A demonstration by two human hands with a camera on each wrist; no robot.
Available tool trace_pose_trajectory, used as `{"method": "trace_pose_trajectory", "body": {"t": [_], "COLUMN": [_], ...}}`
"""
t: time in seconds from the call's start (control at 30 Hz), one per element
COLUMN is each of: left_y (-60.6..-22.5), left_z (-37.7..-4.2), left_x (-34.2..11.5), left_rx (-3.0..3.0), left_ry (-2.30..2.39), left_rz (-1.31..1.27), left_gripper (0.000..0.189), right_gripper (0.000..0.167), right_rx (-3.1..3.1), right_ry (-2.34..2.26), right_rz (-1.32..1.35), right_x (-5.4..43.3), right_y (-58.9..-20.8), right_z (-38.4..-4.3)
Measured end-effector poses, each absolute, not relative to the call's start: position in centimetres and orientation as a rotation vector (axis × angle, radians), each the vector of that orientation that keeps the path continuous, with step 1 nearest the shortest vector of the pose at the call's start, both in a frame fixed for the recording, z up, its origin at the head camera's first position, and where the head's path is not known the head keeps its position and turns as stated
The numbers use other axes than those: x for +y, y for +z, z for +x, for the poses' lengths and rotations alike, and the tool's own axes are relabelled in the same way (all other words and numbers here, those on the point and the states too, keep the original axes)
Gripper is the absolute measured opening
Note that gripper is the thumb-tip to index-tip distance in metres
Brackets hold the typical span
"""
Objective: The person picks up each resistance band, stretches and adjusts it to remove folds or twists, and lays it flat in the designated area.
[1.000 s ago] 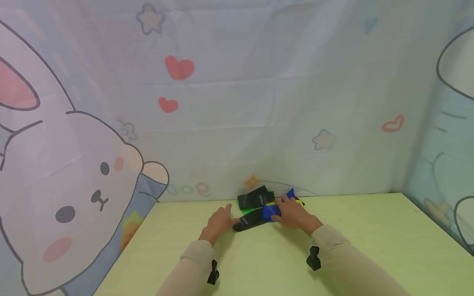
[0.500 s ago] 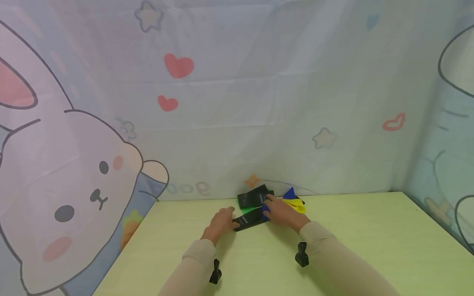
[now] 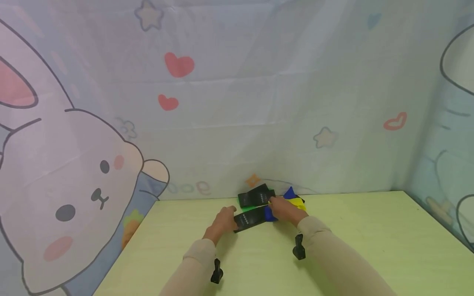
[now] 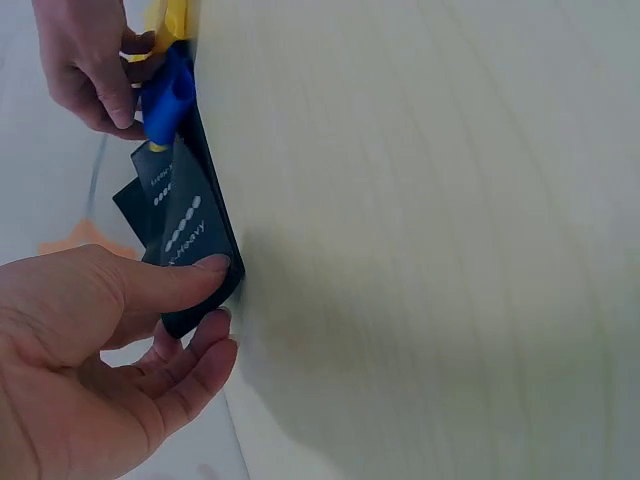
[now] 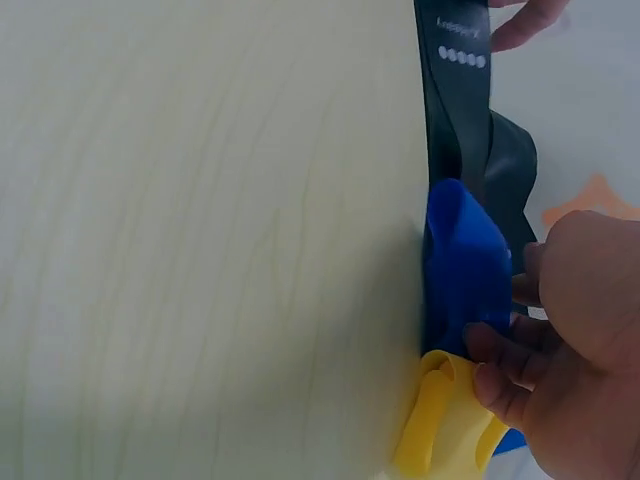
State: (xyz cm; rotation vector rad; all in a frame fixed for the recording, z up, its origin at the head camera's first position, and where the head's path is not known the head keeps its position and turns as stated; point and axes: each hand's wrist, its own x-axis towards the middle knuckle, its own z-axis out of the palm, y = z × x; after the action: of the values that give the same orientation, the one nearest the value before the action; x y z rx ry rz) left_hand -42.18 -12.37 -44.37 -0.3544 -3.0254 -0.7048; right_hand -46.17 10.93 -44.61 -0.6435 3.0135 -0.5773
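Observation:
Flat loop resistance bands lie in a loose heap at the table's far edge. My left hand (image 3: 224,220) pinches the left end of the front black band (image 3: 252,219); in the left wrist view the thumb lies over its printed "Heavy" face (image 4: 195,240), fingers beneath. Further right, my right hand (image 3: 285,209) grips the blue band (image 5: 465,270) with curled fingers, where it overlaps the black one. Close under those fingers is a folded yellow band (image 5: 450,410). Behind lie another black band (image 3: 255,197) and a strip of green band (image 3: 247,209), mostly covered.
A pale yellow-green wooden table (image 3: 177,263) spreads in front. A printed cloth backdrop (image 3: 237,102) with a rabbit and hearts rises right behind the bands. Small black wrist cameras (image 3: 299,247) hang at both sleeves.
My right hand has shifted left from on top of the blue and yellow bands, uncovering the yellow one. My left hand has moved slightly right and taken hold of the black band's end.

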Motion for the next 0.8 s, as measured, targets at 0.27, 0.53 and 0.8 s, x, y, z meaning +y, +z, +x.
{"method": "trace_pose_trajectory", "body": {"t": [0.27,0.53,0.8], "left_y": [-44.1,-44.2,-44.0], "left_z": [-42.1,-42.0,-41.9], "left_x": [-12.2,-12.2,-12.2], "left_rx": [-3.017,-3.022,-3.012], "left_ry": [-0.628,-0.641,-0.646], "left_rz": [-0.409,-0.411,-0.429], "left_gripper": [0.026,0.023,0.024], "right_gripper": [0.016,0.024,0.027], "right_rx": [3.041,3.096,3.185], "right_ry": [-0.532,-0.509,-0.344], "right_rz": [-0.628,-0.496,-0.336], "right_x": [11.2,11.9,12.3], "right_y": [-44.3,-45.0,-45.3], "right_z": [-46.0,-46.3,-46.8]}}
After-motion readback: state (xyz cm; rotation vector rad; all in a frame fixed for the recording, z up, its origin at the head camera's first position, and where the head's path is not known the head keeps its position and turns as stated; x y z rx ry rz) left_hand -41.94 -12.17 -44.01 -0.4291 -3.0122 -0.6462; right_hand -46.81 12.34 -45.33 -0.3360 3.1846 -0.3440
